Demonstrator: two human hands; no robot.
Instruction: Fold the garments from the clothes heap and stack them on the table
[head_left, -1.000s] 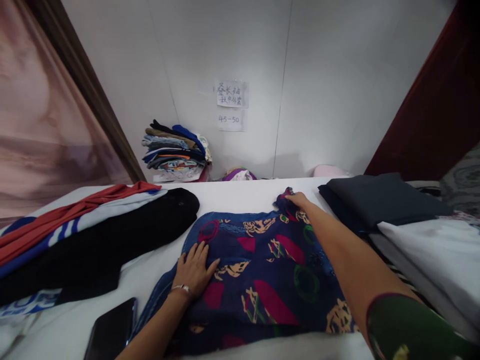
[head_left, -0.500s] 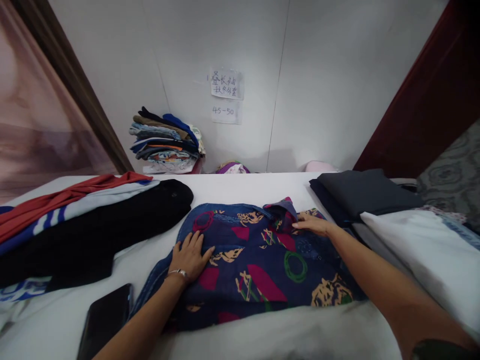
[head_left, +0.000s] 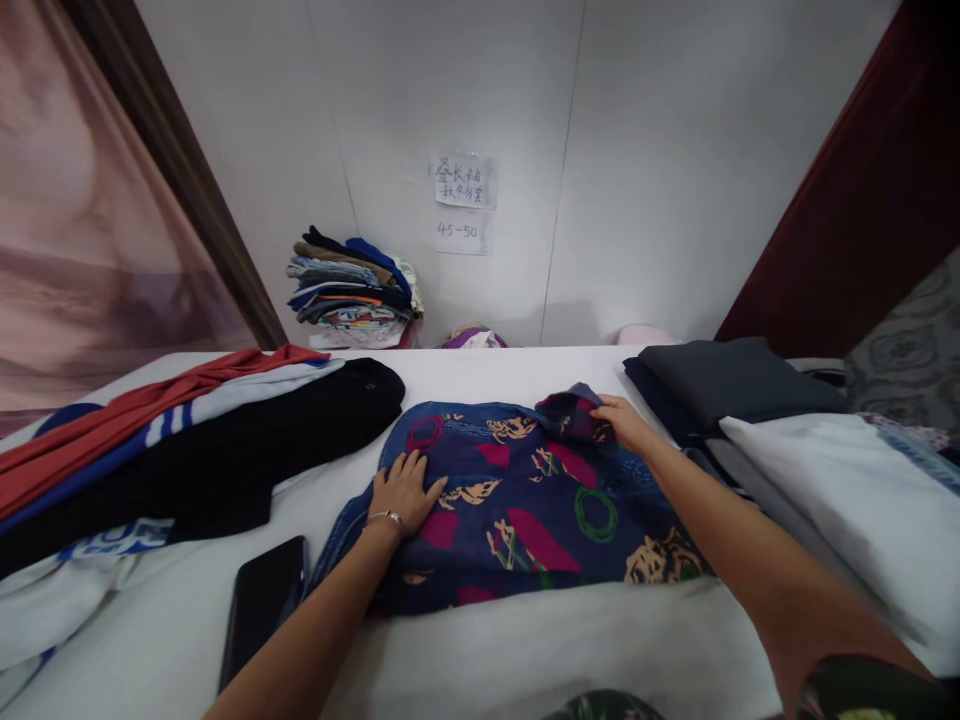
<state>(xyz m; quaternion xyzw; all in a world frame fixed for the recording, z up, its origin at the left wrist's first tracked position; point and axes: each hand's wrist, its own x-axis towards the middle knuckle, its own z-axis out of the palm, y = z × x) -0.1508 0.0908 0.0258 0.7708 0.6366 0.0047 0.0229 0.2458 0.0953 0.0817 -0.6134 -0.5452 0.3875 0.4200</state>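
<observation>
A dark blue patterned garment with red, green and tan motifs lies spread on the white table. My left hand rests flat on its left side, fingers spread, a bracelet at the wrist. My right hand reaches to the garment's far right corner and pinches a bunched fold of the cloth there.
A black garment and red and blue-white striped clothes lie at the left. A dark phone sits near the front left. Folded dark grey and white fabric are stacked at the right. A clothes pile stands by the wall.
My right hand drew the far corner of the patterned garment back toward me, then shifted slightly outward with the fold. The left hand stayed pressed on the cloth.
</observation>
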